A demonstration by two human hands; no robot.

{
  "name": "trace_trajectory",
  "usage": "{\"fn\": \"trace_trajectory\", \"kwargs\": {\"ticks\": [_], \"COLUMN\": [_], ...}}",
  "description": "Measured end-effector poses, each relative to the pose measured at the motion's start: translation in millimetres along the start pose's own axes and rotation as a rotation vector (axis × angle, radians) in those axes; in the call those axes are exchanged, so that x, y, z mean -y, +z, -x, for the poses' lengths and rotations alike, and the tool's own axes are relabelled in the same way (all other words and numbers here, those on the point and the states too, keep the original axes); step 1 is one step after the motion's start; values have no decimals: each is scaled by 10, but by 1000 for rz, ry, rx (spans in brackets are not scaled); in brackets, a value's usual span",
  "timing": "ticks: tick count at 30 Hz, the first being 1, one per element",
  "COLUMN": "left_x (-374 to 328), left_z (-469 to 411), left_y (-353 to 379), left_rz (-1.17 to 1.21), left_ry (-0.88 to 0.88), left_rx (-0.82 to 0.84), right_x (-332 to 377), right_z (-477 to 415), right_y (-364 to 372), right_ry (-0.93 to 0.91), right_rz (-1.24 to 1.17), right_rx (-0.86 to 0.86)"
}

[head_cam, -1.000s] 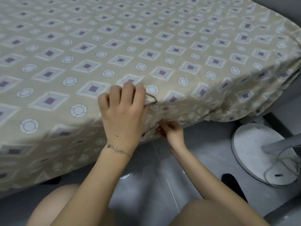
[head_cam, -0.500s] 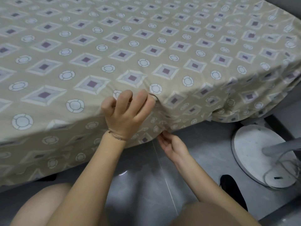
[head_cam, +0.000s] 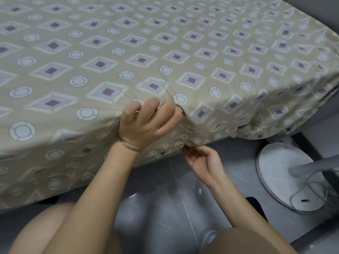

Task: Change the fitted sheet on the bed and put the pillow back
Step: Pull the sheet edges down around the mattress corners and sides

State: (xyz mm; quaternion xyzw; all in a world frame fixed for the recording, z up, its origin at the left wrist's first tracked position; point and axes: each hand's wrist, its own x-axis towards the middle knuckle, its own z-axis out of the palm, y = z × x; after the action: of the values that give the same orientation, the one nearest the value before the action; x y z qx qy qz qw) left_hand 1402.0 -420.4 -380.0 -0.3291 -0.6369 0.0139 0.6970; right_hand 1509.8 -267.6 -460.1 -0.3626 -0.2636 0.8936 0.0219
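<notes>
Left hand is clenching a fold of fitted sheet; right hand, palm up and released, is touching its lower hem

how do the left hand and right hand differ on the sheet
The left hand is up where the sheet bends over the edge; the right hand is lower, at its hem. The left hand shows its back, fingers curled into the cloth; the right hand shows its palm, fingers nearly straight. The left hand's wrist has a bracelet; the right hand's is bare. Both touch the sheet.
</notes>
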Motion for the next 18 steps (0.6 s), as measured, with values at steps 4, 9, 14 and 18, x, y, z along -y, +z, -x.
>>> {"fn": "trace_trajectory", "kwargs": {"ticks": [4, 9, 14, 18], "left_x": [18, 39, 49, 52], "left_z": [-28, -74, -83, -90], "left_y": [9, 19, 22, 12], "left_rz": [-4, -2, 14, 12], "left_ry": [-14, -35, -23, -32], "left_rx": [-19, -33, -29, -30], "right_x": [57, 49, 105, 134], "right_z": [-13, -57, -58, -58], "right_y": [-54, -163, -186, -196], "right_ry": [28, -5, -20, 10], "right_rz": [-9, 61, 37, 36], "right_rx": [51, 58, 84, 117]}}
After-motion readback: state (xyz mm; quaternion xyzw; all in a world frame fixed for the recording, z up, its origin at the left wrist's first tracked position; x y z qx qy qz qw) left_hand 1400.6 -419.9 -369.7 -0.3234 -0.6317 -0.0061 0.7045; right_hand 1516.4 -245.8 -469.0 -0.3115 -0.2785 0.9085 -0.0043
